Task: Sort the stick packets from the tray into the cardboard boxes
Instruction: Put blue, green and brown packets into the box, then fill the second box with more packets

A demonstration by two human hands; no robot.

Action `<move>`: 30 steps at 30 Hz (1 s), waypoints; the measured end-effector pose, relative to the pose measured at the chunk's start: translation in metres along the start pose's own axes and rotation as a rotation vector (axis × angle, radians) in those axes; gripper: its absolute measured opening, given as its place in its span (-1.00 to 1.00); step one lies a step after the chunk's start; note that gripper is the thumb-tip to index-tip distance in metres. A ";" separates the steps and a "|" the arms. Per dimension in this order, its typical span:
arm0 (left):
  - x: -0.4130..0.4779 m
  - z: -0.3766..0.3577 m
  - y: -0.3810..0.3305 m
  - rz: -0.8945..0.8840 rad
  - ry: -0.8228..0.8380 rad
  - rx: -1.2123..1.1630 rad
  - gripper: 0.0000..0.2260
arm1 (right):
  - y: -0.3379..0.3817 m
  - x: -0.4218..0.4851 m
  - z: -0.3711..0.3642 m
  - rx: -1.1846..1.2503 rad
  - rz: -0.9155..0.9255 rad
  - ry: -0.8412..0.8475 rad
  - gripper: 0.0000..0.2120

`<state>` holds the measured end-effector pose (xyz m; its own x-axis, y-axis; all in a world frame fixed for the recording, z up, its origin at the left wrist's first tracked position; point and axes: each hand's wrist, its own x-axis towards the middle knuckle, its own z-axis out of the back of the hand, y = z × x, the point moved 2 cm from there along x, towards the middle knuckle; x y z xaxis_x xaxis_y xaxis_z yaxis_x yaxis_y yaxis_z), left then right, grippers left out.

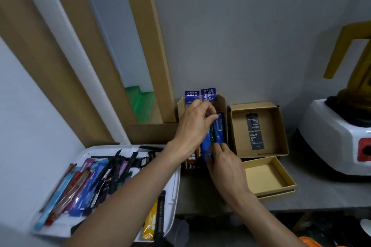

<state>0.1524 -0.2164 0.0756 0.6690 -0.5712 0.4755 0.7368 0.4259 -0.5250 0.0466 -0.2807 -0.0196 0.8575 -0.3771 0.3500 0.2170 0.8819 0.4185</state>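
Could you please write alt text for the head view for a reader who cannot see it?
The left hand and right hand pinch the ends of a blue stick packet at a cardboard box by the wall. A white tray of mixed packets lies left, two open boxes right.

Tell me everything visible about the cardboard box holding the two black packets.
This cardboard box is brown, square and shallow, open on top, with low upright walls. It sits flat on the grey counter, between a taller box, where the left hand and right hand grip a blue packet, and a white appliance. Two black packets with white lettering lie flat, end to end, on its floor. An empty tan box lies close in front. Neither hand touches it.
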 end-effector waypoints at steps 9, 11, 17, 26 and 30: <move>-0.103 0.091 0.067 0.248 0.040 0.078 -0.88 | 0.050 -0.013 0.002 0.230 0.156 0.011 -0.76; -0.133 0.123 0.103 0.378 0.011 0.126 -0.92 | 0.080 -0.009 -0.010 0.258 0.220 0.097 -0.87; -0.205 0.215 0.192 0.722 -0.034 0.438 -0.82 | 0.151 -0.001 -0.048 0.125 0.163 0.416 -0.86; -0.246 0.218 0.234 0.879 0.255 0.561 -0.40 | 0.162 -0.016 -0.070 -0.218 -0.030 0.537 -0.73; -0.242 0.213 0.242 0.906 0.211 0.570 -0.30 | 0.158 -0.013 -0.073 -0.066 -0.163 0.555 -0.72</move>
<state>0.1892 0.1750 -0.0160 0.9960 0.0332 -0.0824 -0.0483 0.9807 -0.1893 0.1040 -0.1156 -0.0196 0.9228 -0.3204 -0.2137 0.3801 0.8475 0.3705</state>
